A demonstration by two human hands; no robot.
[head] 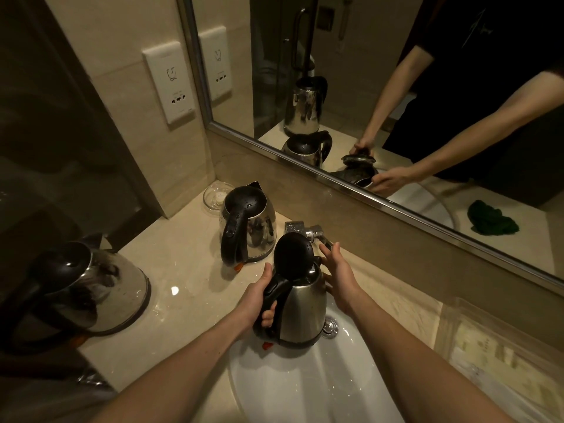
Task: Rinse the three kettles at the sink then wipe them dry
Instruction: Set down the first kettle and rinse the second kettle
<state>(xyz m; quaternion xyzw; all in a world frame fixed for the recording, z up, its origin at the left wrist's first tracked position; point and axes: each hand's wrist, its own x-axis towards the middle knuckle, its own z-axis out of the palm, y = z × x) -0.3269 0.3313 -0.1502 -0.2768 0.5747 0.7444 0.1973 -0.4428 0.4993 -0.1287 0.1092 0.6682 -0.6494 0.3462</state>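
Bathroom counter, head view looking down. Left hand (pixel 259 297) grips the black handle of a steel kettle (pixel 305 309), fingers (pixel 268 315) curled tight round the grip and thumb lying along its top. Kettle held upright, just above the left part of the white sink (pixel 305 398), base close to the drain (pixel 330 326). Its black lid (pixel 293 259) stands hinged open, tilted back toward the handle. Right hand (pixel 340 279) sits at the kettle's far side, thumb touching the steel body, the other fingers straight and spread a little apart, pointing toward the tap (pixel 305 230); it clasps nothing. No water seen running from the tap. Second kettle (pixel 253 227) stands on the counter (pixel 189 270) behind and left of the held one, lid down, droplets on lid and handle, handle turned toward the viewer. Third kettle (pixel 91 288) stands well apart at the counter's left edge, lid down, blurred by the lens. Small glass dish (pixel 215 195) in the back corner, just beside the second kettle. White wall socket (pixel 171 83) above it. Mirror (pixel 366 87) along the back wall reflects both arms, the kettles and a crumpled green cloth (pixel 491 219) lying on the counter right of the sink; the cloth itself is outside the direct view. Drops of water on the basin wall.
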